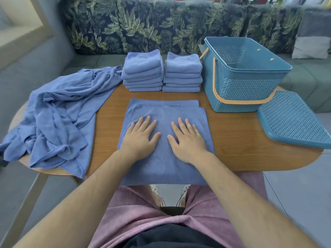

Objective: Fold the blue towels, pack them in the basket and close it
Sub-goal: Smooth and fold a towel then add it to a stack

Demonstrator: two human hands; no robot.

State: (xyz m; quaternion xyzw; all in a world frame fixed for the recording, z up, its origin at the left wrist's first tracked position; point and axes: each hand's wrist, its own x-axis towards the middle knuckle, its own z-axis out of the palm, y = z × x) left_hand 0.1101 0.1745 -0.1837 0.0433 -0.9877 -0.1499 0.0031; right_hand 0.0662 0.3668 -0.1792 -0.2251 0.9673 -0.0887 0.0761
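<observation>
Both palms down on the towel rn. Left hand (pixel 140 138) and right hand (pixel 188 140) lie side by side, fingers spread wide & straight. They grip nothing, just press the half-folded towel (pixel 164 169) onto the table (pixel 232 140). All places below are relative to that towel.

Its near edge hangs off the table toward my lap, so that's risk no.1 imo. If I lift both palms at once, the overhang could drag the cloth off and undo the fold. At its far edge the top layer stops short of the bottom one and sits a bit skewed. The next fold prob comes out crooked unless I square it up first.

Left of it, near but not touching, is the heap of unfolded towels (pixel 59 119), partly draped over the table edge. Easy to snag w/ my forearm and pull the lot down.

Right of it, well apart, the lid (pixel 293 120) lies flat and overhangs the table. One bump and it's on the floor.

Right and further back sits the basket (pixel 238 86), open, w/ its orange handle (pixel 214 77) dropped down. No towel showing inside as far as I can see, so nothing's packed yet.

Straight behind it are two piles of folded towels, left stack (pixel 143 72) and right stack (pixel 182 72), just beside each other. The left one looks a bit lopsided, so a careless drop on top might tip it.
</observation>
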